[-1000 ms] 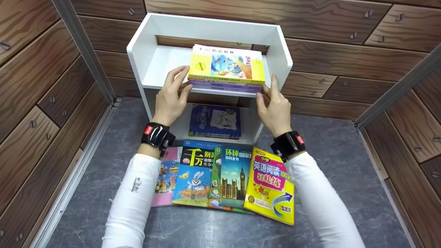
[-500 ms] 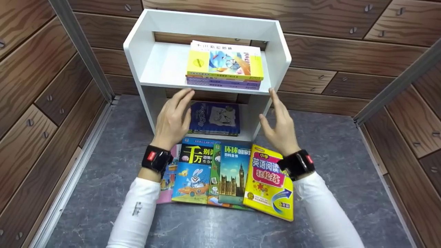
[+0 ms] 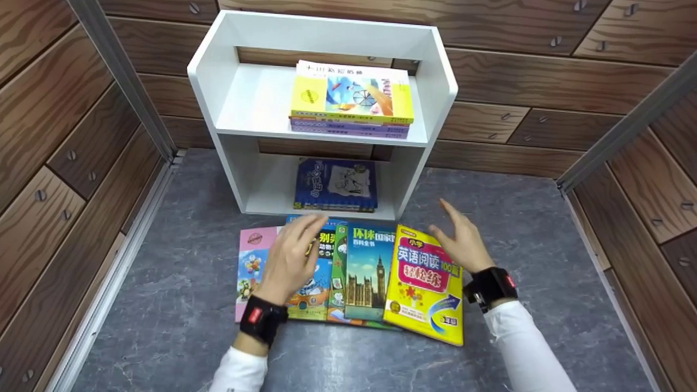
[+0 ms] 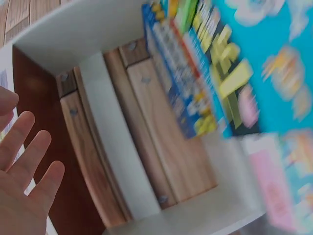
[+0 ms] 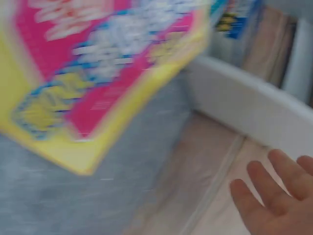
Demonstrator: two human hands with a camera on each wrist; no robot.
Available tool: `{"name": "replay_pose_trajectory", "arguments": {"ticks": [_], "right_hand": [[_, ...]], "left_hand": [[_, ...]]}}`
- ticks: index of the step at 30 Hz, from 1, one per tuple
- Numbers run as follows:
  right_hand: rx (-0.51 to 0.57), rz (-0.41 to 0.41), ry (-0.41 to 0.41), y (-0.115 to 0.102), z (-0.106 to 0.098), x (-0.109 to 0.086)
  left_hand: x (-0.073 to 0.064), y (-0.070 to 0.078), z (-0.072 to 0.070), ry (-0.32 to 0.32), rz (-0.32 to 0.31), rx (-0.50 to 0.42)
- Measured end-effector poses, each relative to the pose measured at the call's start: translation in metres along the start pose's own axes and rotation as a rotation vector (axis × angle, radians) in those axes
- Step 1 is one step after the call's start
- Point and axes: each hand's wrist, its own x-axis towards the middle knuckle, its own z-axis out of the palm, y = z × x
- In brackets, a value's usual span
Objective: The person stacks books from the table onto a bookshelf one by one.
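My left hand (image 3: 291,258) hovers over a blue-and-black book (image 3: 310,299) with a rabbit on its cover, hiding part of it. In the left wrist view its fingers (image 4: 41,183) are spread and hold nothing. My right hand (image 3: 463,242), fingers extended, is above the right edge of a yellow English reading book (image 3: 422,288). That book lies slanted at the right end of an overlapping row. A clock-tower book (image 3: 365,272), a green book (image 3: 337,261) and a pink book (image 3: 253,245) complete the row on the grey floor.
Behind the row stands a white two-tier shelf (image 3: 250,130). Its upper board bears a stack of yellow and purple books (image 3: 354,100); blue books (image 3: 335,185) lie stacked on the lower one. Wood-patterned walls (image 3: 544,92) enclose the floor (image 3: 517,218).
Both hands have let go of the stack on the upper shelf and come down towards the floor books, the right one also moving rightward. The stack stays on the shelf.
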Motion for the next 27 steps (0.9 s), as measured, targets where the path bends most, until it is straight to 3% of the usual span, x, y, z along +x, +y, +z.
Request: {"name": "replay_pose_trajectory", "arguments": {"ticks": [5, 10, 19, 27], "right_hand": [[-0.079, 0.168, -0.188, 0.038, 0.007, -0.004], [-0.116, 0.244, -0.317, 0.062, 0.014, -0.005], [-0.244, 0.268, -0.388, 0.067, 0.018, 0.001], [-0.306, 0.215, -0.389, 0.069, 0.021, 0.014]], "left_hand": [[-0.031, 0.019, 0.01, -0.057, -0.026, -0.016], [-0.054, 0.034, 0.019, -0.078, -0.015, -0.046], [-0.072, 0.039, 0.03, -0.116, -0.057, -0.085], [-0.077, 0.038, 0.033, -0.134, -0.078, -0.106]]}}
